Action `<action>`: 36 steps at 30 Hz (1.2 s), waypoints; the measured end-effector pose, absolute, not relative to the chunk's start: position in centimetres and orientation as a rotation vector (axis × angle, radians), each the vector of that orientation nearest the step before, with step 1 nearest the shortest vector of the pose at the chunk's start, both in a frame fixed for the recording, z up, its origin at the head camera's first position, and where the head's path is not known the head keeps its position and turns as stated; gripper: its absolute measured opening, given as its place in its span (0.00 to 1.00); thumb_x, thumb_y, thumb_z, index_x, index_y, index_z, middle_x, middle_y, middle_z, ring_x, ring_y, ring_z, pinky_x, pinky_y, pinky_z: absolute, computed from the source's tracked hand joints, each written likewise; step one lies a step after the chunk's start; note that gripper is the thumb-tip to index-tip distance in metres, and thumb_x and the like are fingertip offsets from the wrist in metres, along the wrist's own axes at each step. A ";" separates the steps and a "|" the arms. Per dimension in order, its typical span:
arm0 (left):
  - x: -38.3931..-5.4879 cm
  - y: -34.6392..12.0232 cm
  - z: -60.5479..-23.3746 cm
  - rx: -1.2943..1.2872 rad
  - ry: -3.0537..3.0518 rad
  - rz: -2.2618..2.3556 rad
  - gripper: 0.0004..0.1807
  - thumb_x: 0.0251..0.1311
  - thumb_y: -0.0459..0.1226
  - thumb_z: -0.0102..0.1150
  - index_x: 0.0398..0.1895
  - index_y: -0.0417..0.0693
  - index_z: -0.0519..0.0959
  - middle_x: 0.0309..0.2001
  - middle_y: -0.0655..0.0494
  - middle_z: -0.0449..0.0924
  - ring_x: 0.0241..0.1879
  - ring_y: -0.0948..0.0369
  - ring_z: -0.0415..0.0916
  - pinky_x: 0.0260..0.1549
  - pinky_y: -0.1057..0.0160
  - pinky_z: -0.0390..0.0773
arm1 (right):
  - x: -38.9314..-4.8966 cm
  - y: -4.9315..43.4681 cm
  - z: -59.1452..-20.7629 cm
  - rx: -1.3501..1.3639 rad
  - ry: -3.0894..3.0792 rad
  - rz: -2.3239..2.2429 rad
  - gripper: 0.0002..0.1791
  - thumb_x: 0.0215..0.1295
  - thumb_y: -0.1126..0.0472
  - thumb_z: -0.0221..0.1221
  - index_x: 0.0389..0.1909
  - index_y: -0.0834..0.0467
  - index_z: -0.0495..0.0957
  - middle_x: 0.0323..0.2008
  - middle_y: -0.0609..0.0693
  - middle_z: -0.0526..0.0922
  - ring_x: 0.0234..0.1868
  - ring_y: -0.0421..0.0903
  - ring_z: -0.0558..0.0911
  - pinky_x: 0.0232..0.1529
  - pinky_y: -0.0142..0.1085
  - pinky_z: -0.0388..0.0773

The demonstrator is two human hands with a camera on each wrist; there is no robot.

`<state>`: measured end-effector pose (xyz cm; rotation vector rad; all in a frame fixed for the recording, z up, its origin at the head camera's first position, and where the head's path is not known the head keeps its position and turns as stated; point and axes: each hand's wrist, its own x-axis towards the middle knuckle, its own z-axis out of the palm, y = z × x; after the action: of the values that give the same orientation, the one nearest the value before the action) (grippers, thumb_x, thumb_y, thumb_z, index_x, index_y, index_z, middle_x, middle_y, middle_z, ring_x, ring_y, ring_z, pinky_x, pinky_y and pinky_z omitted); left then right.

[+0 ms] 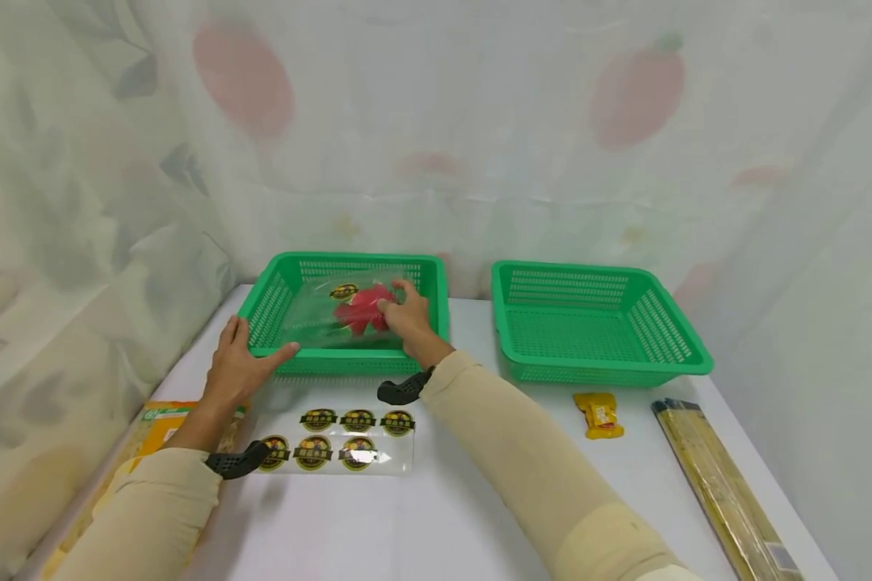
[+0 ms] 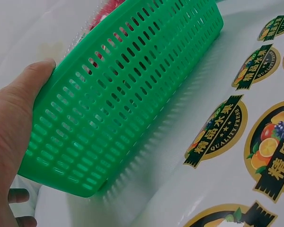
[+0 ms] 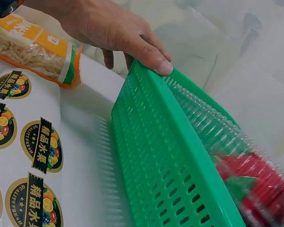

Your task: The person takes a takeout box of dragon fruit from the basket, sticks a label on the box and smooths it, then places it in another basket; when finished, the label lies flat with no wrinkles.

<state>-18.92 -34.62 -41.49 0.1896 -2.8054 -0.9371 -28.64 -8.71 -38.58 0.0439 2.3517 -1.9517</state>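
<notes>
A clear plastic box (image 1: pixel 312 305) with ribbed edges lies tilted in the left green basket (image 1: pixel 349 355). Red and green contents (image 3: pixel 253 182) show through it, and a round black-and-gold label sits on top. My right hand (image 1: pixel 409 320) reaches over the basket's front and grips the box by its right end, thumb on the near side. At the basket's front left corner, my left hand (image 1: pixel 238 363) rests with its thumb along the rim and its fingers outside, spread. Just in front of the basket lies a sheet of round fruit labels (image 1: pixel 334 464).
A second green basket (image 1: pixel 574 367) stands at the right. In front of it lie a small yellow packet (image 1: pixel 599 415) and a long flat package (image 1: pixel 727 484). An orange bag of pale dried food (image 3: pixel 35 45) is at the left edge. A curtain (image 1: pixel 443 105) hangs behind.
</notes>
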 end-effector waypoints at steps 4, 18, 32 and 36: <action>-18.9 -34.6 -41.5 0.191 -2.805 -0.937 0.63 0.56 0.66 0.55 0.75 0.37 0.32 0.75 0.42 0.22 0.70 0.33 0.32 0.55 0.26 0.46 | -28.7 -8.7 -38.7 0.032 2.376 -1.887 0.25 0.64 0.64 0.60 0.62 0.51 0.71 0.49 0.52 0.74 0.42 0.45 0.76 0.38 0.37 0.76; -19.0 -34.6 -41.3 0.188 -2.811 -0.942 0.63 0.56 0.66 0.54 0.75 0.36 0.32 0.75 0.41 0.23 0.70 0.34 0.32 0.56 0.27 0.46 | -28.1 -7.1 -38.2 0.070 2.233 -1.887 0.24 0.65 0.68 0.58 0.62 0.51 0.72 0.41 0.49 0.77 0.41 0.49 0.76 0.43 0.58 0.74; -19.1 -34.6 -41.1 0.229 -2.834 -0.948 0.63 0.55 0.68 0.54 0.75 0.37 0.32 0.75 0.42 0.23 0.68 0.30 0.33 0.54 0.25 0.44 | -26.6 -5.0 -36.8 -0.003 2.241 -1.915 0.22 0.66 0.62 0.59 0.61 0.50 0.73 0.66 0.57 0.63 0.54 0.53 0.71 0.46 0.52 0.75; -19.2 -34.4 -40.8 0.248 -2.856 -0.908 0.64 0.54 0.69 0.53 0.75 0.36 0.34 0.75 0.40 0.25 0.67 0.28 0.36 0.52 0.23 0.45 | -25.8 -3.9 -35.8 -0.034 2.221 -1.934 0.21 0.65 0.62 0.60 0.58 0.47 0.74 0.66 0.56 0.61 0.55 0.54 0.71 0.48 0.53 0.75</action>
<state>-19.20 -34.45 -40.77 0.2481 -2.8562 -0.9082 -25.78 -3.93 -35.78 -0.0341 2.2208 -1.9345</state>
